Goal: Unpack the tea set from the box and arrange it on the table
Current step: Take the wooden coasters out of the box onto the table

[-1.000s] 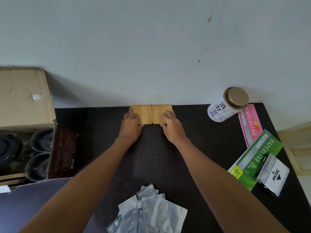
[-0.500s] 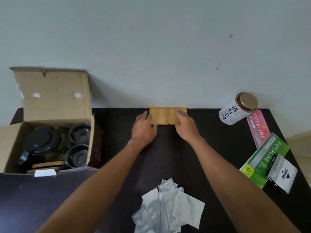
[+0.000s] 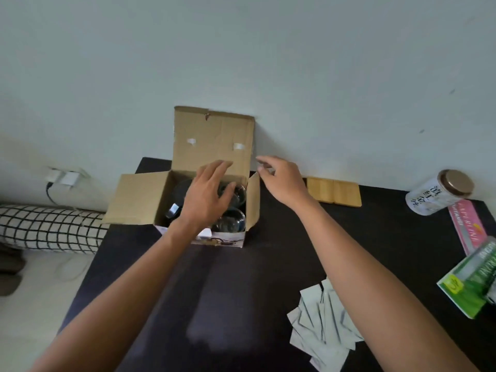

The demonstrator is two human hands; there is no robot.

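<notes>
An open cardboard box (image 3: pixel 214 135) stands at the back left of the black table (image 3: pixel 268 264). Dark glass cups (image 3: pixel 230 224) and a dark teapot show inside it, partly hidden. My left hand (image 3: pixel 206 194) hovers over the box's opening, fingers spread, holding nothing. My right hand (image 3: pixel 279 178) is open in the air just right of the box's right flap, touching nothing. Two wooden coasters (image 3: pixel 332 191) lie side by side against the wall, right of my right hand.
A white tea tin with a gold lid (image 3: pixel 437 194) lies at the back right. A pink packet (image 3: pixel 467 226) and a green paper pack (image 3: pixel 472 285) sit at the right edge. Several silver sachets (image 3: pixel 322 328) lie near the front. A checked cushion (image 3: pixel 48 229) lies left of the table.
Both hands left the coasters and swung left to the box. My view turned left too, so the box is now in the middle and the coasters lie untouched at the right.
</notes>
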